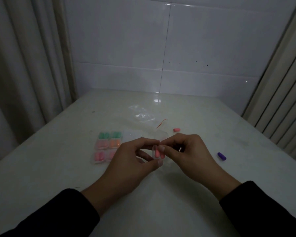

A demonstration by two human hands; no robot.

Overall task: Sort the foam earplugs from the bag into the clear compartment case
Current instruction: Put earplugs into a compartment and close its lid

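My left hand [132, 161] and my right hand [190, 151] meet above the table's middle, both pinching a small clear case [158, 153] that holds two pink earplugs. Left of the hands lies a group of clear compartment cases [108, 146] with green, orange and pink earplugs inside. A crumpled clear bag [141, 115] with a red strip [161, 123] lies behind the hands. One loose pink earplug [176, 130] rests just beyond my right hand, and a purple earplug [221, 156] lies to its right.
The white table [161, 194] meets a tiled wall [161, 48] at the back. Curtains hang at the left [24, 65] and right [280, 82]. Dark sleeves cover both forearms. The scene is dim.
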